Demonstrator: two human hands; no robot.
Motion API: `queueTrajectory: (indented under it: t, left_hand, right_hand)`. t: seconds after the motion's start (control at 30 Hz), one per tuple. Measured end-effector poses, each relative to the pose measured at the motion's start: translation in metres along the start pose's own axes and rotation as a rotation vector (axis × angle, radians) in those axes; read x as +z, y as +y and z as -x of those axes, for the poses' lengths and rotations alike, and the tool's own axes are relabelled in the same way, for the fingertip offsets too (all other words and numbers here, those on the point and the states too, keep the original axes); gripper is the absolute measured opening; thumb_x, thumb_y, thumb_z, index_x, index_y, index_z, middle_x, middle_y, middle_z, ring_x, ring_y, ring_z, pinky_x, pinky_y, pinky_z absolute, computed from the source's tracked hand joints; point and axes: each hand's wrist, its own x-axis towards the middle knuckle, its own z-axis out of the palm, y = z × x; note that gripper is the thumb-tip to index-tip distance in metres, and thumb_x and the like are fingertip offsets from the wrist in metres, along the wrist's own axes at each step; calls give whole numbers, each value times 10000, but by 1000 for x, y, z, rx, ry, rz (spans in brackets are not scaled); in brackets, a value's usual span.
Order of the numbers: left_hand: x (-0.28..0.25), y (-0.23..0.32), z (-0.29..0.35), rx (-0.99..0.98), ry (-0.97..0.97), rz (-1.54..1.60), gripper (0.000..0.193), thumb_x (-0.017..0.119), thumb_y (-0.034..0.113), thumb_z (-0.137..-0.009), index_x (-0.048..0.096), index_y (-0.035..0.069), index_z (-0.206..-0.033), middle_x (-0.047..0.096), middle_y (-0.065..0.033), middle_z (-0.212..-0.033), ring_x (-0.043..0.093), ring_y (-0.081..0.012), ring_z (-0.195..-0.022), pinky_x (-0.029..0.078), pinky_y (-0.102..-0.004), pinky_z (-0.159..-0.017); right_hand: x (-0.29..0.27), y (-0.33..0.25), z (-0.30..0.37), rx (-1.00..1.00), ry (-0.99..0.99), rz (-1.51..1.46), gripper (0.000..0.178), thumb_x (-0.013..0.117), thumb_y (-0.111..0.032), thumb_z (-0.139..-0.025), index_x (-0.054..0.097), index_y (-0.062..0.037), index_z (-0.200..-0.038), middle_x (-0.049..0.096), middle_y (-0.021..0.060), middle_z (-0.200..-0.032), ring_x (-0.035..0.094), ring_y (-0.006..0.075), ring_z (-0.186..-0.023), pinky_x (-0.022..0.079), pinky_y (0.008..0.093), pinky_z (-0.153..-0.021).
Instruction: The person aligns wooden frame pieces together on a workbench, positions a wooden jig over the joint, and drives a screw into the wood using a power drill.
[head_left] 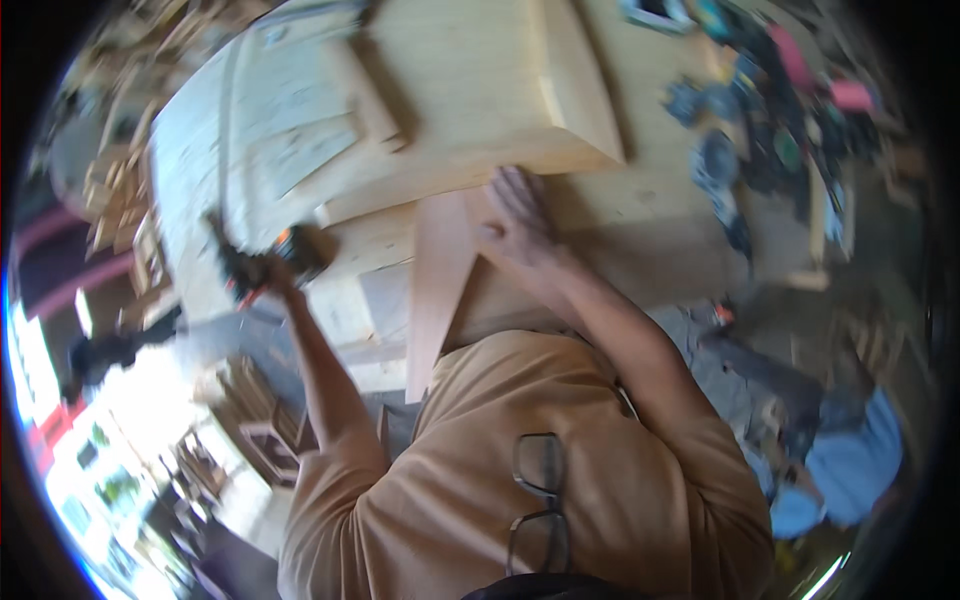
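Dark shape [545,588] cut off; left hand [276,279], tool [240,267] blurred; right fingers [516,192] indistinct

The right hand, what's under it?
A reddish board shows beside the right hand; its fingers seem to touch the pale wooden frame. What's directly under the palm is covered, so I can't tell.

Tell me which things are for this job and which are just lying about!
Seem to belong:
dark, orange-trimmed power tool, probably a drill, in the left hand
reddish-brown, tapering wooden board by the right hand
pale, angled wooden frame beside that hand

Seem just lying about:
short, pale wooden bar
bright pink object, far right, too blurred to name
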Motion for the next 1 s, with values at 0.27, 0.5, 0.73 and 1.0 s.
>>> queueTrajectory:
  t: [0.27,0.5,0.73,1.0]
  left_hand:
    - [46,67,52,86,65,-60,226,713,-14,-836,616,62,-1026,595,-4,-835,538,-118,-725,489,-267,-728]
    - [53,93,122,-146,315,-587,520,832,324,-826,591,-15,-1138,581,-120,-1011,566,-265,-909,476,-358,-895]
    - [107,105,202,-68,-249,-444,362,793,259,-881,627,-7,-1063,593,-70,-859,536,-168,-726,482,-298,-694]
    - [281,74,104,141,-422,-617,644,850,432,-748,605,-56,-1088,668,-188,-922,630,-346,-749,533,-426,-711]
  right_hand:
    - [-6,-12,0,100,-245,189,755,589,-463,-928,434,-3,-1506,369,193,-1614,316,414,-1487,208,633,-1186]
    - [-7,-17,0,103,-272,239,761,587,-474,-933,432,2,-1505,364,197,-1615,317,416,-1484,219,629,-1182]
    - [-6,-15,-3,88,-232,199,764,589,-472,-930,432,11,-1501,364,205,-1611,326,422,-1476,242,600,-1184]
    - [-10,-17,-9,32,-223,200,738,627,-416,-917,444,25,-1481,383,219,-1591,344,434,-1458,282,575,-1176]
